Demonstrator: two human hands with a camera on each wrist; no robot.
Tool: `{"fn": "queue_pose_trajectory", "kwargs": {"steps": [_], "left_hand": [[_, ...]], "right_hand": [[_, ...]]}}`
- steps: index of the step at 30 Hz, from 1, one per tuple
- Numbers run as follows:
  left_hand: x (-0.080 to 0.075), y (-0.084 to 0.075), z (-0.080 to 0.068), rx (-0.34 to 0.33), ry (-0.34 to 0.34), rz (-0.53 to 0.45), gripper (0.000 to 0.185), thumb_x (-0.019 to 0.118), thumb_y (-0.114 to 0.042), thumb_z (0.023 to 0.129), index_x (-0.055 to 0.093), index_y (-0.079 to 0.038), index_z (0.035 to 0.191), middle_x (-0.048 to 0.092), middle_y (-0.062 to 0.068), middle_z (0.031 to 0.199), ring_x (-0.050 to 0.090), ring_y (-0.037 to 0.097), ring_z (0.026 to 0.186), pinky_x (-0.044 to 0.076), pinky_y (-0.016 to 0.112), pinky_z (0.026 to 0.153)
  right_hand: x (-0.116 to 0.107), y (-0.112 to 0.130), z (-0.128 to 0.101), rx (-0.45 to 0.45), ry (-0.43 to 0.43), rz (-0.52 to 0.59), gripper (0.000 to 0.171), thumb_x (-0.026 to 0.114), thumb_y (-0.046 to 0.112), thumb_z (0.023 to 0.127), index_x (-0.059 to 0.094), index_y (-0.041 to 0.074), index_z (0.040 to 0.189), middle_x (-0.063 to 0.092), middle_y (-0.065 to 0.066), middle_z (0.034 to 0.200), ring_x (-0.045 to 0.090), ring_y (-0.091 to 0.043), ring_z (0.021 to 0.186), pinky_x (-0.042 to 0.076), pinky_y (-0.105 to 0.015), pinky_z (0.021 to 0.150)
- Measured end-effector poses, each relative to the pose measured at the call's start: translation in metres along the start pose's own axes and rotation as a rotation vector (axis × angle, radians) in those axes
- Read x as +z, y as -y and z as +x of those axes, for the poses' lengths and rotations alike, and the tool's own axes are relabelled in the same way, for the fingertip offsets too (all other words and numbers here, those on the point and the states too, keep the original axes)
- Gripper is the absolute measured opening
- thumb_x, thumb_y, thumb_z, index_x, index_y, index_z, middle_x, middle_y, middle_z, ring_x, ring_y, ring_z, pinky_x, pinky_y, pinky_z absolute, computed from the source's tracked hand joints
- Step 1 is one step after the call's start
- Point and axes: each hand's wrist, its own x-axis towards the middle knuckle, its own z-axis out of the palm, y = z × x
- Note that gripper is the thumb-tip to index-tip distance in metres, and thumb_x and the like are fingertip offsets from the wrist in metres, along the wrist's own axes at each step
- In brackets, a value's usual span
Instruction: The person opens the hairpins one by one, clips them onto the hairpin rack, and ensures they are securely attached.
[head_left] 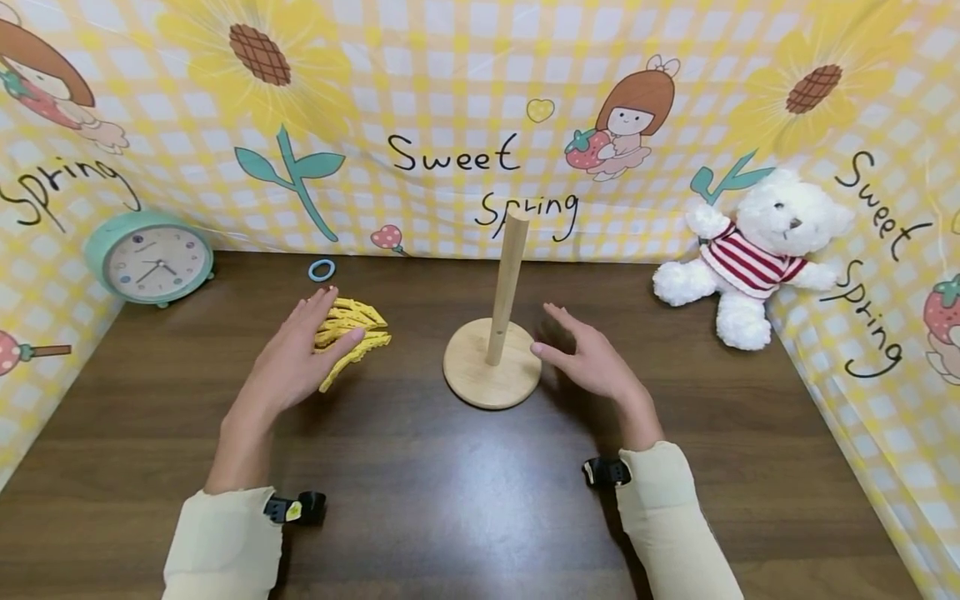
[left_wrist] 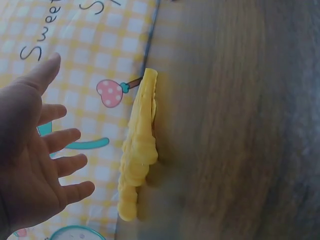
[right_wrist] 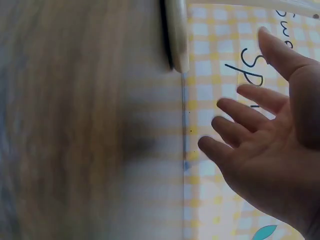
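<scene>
At the table's [head_left: 450, 500] left rear a mint alarm clock [head_left: 152, 260] leans by the checked backdrop [head_left: 450, 75], with a small blue ring [head_left: 322, 269] further right near the back edge. The left hand [head_left: 296, 358], its grip released and fingers spread, hovers over the near-left side of the yellow pile of rings [head_left: 352, 332], palm apart from it in the left wrist view. Right of the pile stands the wooden peg stand [head_left: 492, 354], the right hand [head_left: 592, 358] open just beside its base, a white teddy bear [head_left: 750, 250] at the right rear, and bare table in front.
</scene>
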Motion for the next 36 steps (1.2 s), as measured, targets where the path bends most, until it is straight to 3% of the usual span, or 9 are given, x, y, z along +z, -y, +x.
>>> {"fn": "queue_pose_trajectory", "kwargs": {"steps": [7,11,19,28,36], "left_hand": [[-0.003,0.012,-0.003,-0.019,-0.016,-0.066,0.087,0.049,-0.068,0.083,0.015,-0.025,0.151,0.017,0.008,0.157,0.02,0.037,0.142,0.022,0.062,0.108],[-0.005,0.015,-0.005,-0.034,-0.009,-0.102,0.085,0.05,-0.065,0.084,0.018,-0.023,0.15,0.019,0.01,0.156,0.021,0.039,0.141,0.023,0.063,0.106],[-0.007,0.021,-0.008,-0.062,0.004,-0.113,0.085,0.051,-0.061,0.086,0.021,-0.014,0.15,0.023,0.017,0.154,0.022,0.045,0.138,0.024,0.066,0.104],[-0.004,0.031,-0.009,-0.084,0.04,-0.113,0.083,0.049,-0.062,0.087,0.022,-0.015,0.15,0.021,0.02,0.153,0.021,0.046,0.137,0.024,0.066,0.103],[-0.005,0.041,-0.012,-0.083,-0.017,-0.151,0.078,0.054,-0.057,0.087,0.031,-0.013,0.147,0.029,0.022,0.15,0.026,0.046,0.136,0.026,0.065,0.102]], "right_hand": [[0.006,-0.005,0.004,-0.055,0.037,0.03,0.069,0.063,0.041,0.087,0.037,0.011,0.143,0.027,-0.007,0.154,0.022,-0.021,0.143,0.022,-0.047,0.115],[0.008,-0.006,0.005,-0.046,0.061,0.024,0.069,0.063,0.041,0.087,0.037,0.011,0.144,0.028,-0.005,0.154,0.021,-0.021,0.143,0.022,-0.047,0.115],[0.01,-0.009,0.0,-0.037,0.198,-0.066,0.066,0.056,0.041,0.092,0.031,0.014,0.147,0.021,-0.004,0.156,0.017,-0.02,0.144,0.02,-0.047,0.115],[0.012,-0.008,-0.001,-0.099,0.198,-0.119,0.061,0.057,0.022,0.093,0.031,0.006,0.146,0.025,-0.01,0.154,0.018,-0.027,0.144,0.014,-0.053,0.115],[0.015,-0.007,0.002,-0.077,0.195,-0.118,0.062,0.059,0.023,0.092,0.031,0.007,0.146,0.025,-0.008,0.154,0.017,-0.025,0.144,0.01,-0.052,0.116]]}}
